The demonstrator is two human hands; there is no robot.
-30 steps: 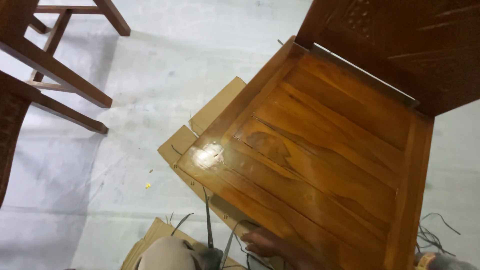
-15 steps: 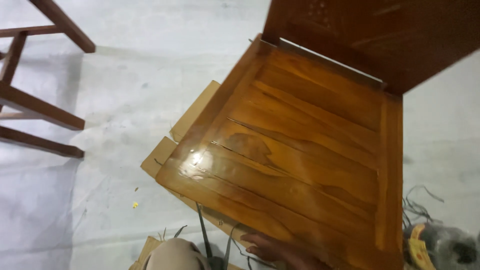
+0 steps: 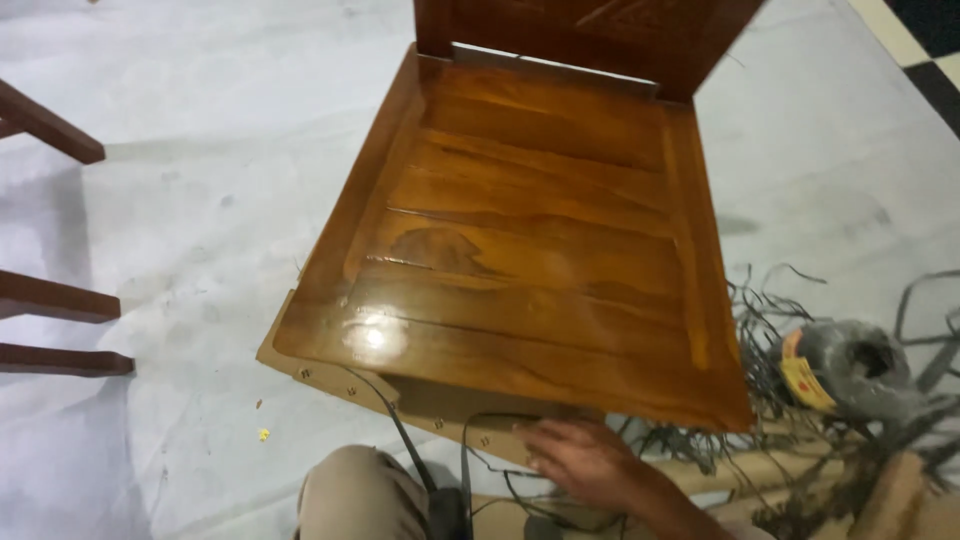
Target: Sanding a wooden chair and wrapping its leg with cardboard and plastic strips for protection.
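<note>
Head view: your right hand (image 3: 585,460) rests flat, fingers spread and grasping nothing, on cardboard (image 3: 440,405) at 6 o'clock beneath the glossy wooden chair seat (image 3: 520,240). Grey strapping roll (image 3: 850,365) lies at 3 o'clock.

A hand at the front edge of a varnished wooden chair, seen from above.

The glossy brown chair (image 3: 520,240) stands on flattened cardboard (image 3: 420,400) over a pale floor covering (image 3: 200,200), its seat slats shining under a light and its backrest at the top of the view. One hand (image 3: 580,460), fingers spread, lies flat just below the seat's front rail, touching the cardboard among thin dark straps (image 3: 470,450); whether it is the left or the right cannot be told. A knee in tan trousers (image 3: 350,495) shows at the bottom. To the right lies a grey roll of strapping (image 3: 850,365) amid loose tangled strands. Legs of another chair (image 3: 50,320) show at the left edge.
</note>
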